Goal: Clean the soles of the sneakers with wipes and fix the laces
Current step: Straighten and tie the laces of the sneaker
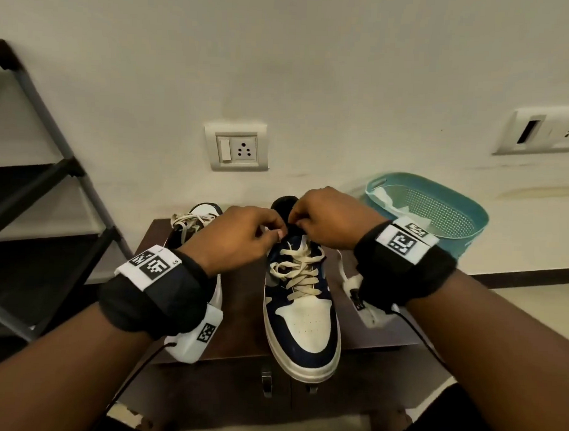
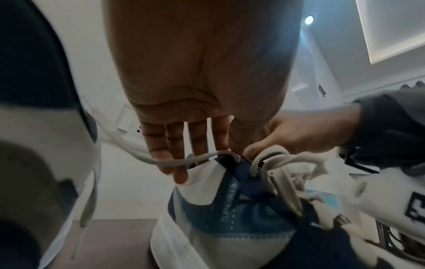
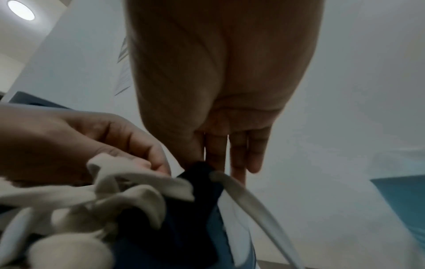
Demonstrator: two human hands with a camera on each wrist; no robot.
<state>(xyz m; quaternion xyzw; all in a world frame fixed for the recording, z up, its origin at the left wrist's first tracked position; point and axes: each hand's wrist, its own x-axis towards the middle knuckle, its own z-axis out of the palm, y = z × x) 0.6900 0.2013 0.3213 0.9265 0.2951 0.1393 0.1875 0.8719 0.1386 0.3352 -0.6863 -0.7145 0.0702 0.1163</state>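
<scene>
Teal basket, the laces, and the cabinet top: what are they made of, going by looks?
Teal basket: likely moulded plastic, with a smooth rim and a regular grid of small holes in its walls.
Laces: flat woven fabric, probably cotton or polyester, cream and matte, soft folds.
Cabinet top: dark brown wood or wood-look laminate with a slight sheen; which one can't be told.
</scene>
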